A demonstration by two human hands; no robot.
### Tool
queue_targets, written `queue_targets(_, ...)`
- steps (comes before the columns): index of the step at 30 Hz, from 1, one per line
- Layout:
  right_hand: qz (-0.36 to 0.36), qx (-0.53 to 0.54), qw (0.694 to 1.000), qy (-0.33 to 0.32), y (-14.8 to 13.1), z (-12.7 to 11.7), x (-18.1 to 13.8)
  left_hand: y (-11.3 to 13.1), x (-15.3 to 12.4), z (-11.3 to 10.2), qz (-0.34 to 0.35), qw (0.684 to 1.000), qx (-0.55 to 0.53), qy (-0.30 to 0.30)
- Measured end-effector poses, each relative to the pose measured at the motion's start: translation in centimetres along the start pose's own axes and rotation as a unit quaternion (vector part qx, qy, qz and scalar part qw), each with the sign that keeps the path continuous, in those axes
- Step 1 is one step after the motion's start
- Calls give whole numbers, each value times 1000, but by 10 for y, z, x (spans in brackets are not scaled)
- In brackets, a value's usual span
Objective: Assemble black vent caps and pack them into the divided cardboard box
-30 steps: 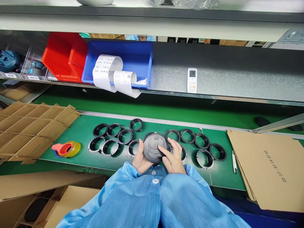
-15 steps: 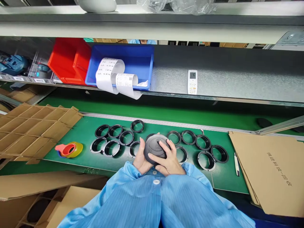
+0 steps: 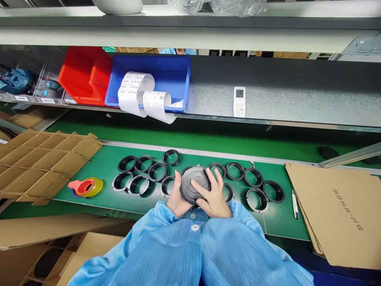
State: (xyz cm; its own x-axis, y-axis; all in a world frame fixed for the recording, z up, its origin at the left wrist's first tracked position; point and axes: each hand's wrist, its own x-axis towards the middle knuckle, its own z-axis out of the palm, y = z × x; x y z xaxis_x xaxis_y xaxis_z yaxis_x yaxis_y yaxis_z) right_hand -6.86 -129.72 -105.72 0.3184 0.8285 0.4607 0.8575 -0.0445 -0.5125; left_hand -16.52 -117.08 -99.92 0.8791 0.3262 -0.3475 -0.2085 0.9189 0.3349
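Note:
A dark grey round cap (image 3: 188, 191) with moulded lines and a small raised mark on its face is held in front of my chest. My left hand (image 3: 177, 198) is wrapped round its left rim from below, thumb up along the side. From the right, my right hand (image 3: 216, 200) grips the cap too, one finger lying on its face and others spread at the right edge. Black rings stand on the green bench just beyond, in a left group (image 3: 138, 185) and a right group (image 3: 253, 177). Some rings are partly hidden behind my hands.
Left on the bench lie a cardboard divider (image 3: 44, 163) and a tape roll (image 3: 95, 187). On the right are a white pen-like cutter (image 3: 295, 204) and cardboard sheets (image 3: 336, 214). An open carton (image 3: 89, 258) stands lower left. The shelf holds a blue bin (image 3: 172, 79), red bin (image 3: 80, 79) and remote (image 3: 239, 102).
My right hand has shifted on the cap: its outer fingers have moved off the face to the right edge. The cap appears turned in my hands. The view has shifted slightly.

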Motion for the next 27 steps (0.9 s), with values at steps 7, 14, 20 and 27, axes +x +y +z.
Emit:
queue_targets(7, 2, 58, 998, 21, -2, -13, 2, -1, -2, 3, 7, 1000, 8, 1)
queue_targets(14, -71, 18, 997, -17, 0, -2, -2, 0, -1, -3, -6, 1000, -3, 17)
queue_targets(20, 29, 27, 999, 19, -2, -12, -18, 8, -3, 11, 73, 997, -11, 32)
queue_targets(27, -2, -13, 1000, 17, -9, 0, -16, -3, -3, 9, 116, 992, -26, 53)
